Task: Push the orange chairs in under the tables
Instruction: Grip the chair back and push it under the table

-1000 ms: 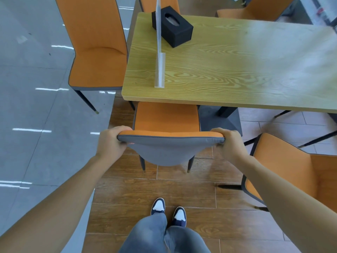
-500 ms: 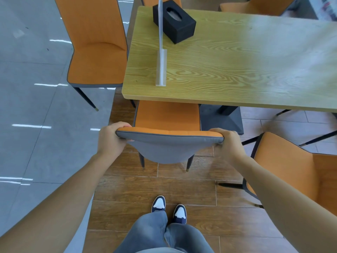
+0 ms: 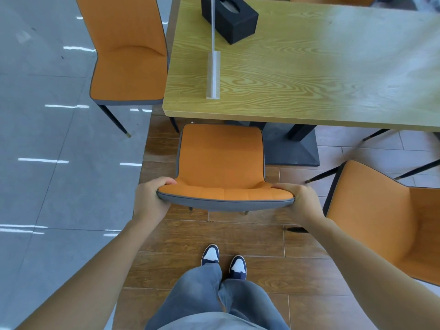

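Note:
An orange chair [image 3: 221, 158] with a grey back stands in front of me, its seat front at the near edge of the wooden table [image 3: 309, 75]. My left hand [image 3: 151, 198] grips the left end of its backrest top. My right hand [image 3: 301, 202] grips the right end. A second orange chair [image 3: 129, 58] stands at the table's left end, out on the grey floor. A third orange chair [image 3: 381, 217] sits at my right, pulled away from the table.
A black tissue box [image 3: 232, 19] and a clear upright divider [image 3: 213, 75] are on the table. The table's dark pedestal base [image 3: 292, 148] lies right of the held chair's seat. My feet [image 3: 223, 262] stand on wood flooring; grey tiles lie left.
The view now looks more steeply down on the held chair, showing its whole seat. Its front edge sits at the table edge. Both hands keep their grip on the backrest.

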